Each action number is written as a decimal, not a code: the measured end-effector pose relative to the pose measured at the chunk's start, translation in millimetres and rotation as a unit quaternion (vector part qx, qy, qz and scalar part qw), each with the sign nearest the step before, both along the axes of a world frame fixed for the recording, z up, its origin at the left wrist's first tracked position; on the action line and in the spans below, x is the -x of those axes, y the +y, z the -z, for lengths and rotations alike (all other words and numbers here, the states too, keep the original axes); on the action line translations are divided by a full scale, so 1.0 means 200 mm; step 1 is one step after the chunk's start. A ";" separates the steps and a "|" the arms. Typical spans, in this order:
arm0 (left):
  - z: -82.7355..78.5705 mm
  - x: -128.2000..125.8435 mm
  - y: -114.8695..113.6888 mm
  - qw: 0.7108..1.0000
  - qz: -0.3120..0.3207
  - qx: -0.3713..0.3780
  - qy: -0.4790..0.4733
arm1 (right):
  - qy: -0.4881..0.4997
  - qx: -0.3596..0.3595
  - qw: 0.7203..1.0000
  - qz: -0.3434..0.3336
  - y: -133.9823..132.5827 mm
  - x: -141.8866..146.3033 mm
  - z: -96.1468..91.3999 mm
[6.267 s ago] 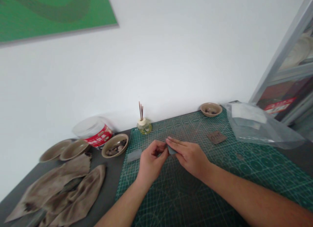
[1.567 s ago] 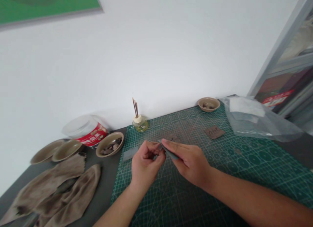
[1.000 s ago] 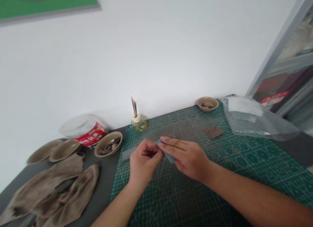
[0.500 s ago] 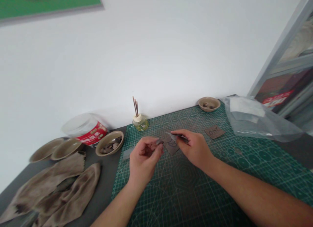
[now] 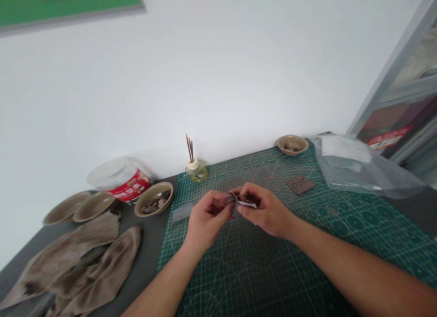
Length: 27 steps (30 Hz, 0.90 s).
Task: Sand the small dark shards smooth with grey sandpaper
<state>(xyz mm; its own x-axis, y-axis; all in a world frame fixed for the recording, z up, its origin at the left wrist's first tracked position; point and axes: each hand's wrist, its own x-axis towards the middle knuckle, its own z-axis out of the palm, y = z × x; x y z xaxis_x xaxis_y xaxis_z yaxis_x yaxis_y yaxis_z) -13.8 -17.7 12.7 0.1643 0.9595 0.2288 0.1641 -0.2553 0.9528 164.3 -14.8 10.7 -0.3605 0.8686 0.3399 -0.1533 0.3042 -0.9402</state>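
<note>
Hands, left [image 5: 209,210] and right [image 5: 266,211], pinching a grey strip [image 5: 245,203] above a cutting mat [image 5: 259,280]

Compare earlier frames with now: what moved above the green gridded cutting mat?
The left hand and right hand moved together from apart, both pinching a small grey-and-white folded sheet. The flat grey strip and brown numbered square on the green gridded cutting mat stayed put.

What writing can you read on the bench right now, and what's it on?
Brown square patch on the green cutting mat: handwritten marks, perhaps "050", too blurred to be sure.
Red label on the plastic tub: printed, too small to read.
Red sticker at the far right: too blurred to read.
</note>
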 end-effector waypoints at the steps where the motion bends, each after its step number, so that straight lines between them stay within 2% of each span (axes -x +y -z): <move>1: 0.00 0.00 0.00 1.000 0.006 -0.004 0.004 | -0.003 -0.001 1.000 -0.003 0.00 0.00 0.00; 8: -0.01 0.00 -0.02 0.998 -0.049 -0.030 0.006 | -0.002 -0.026 0.997 0.070 0.00 -0.01 0.00; 13: 0.00 0.01 -0.02 0.994 -0.004 -0.108 0.027 | -0.060 -0.035 0.994 0.080 -0.01 -0.01 -0.01; 18: 0.00 0.00 -0.04 0.997 0.008 -0.079 0.027 | -0.005 0.004 0.999 0.041 -0.01 -0.01 -0.01; 21: -0.01 0.01 -0.03 0.997 0.003 -0.081 0.013 | 0.006 0.013 0.999 0.046 0.00 -0.01 -0.02; 24: -0.01 0.02 -0.01 0.993 -0.024 -0.106 0.039 | -0.050 -0.045 0.993 0.095 0.00 -0.02 -0.03; 27: 0.00 0.03 0.00 0.990 -0.040 -0.104 0.091 | -0.133 -0.134 0.970 0.155 -0.01 -0.02 -0.02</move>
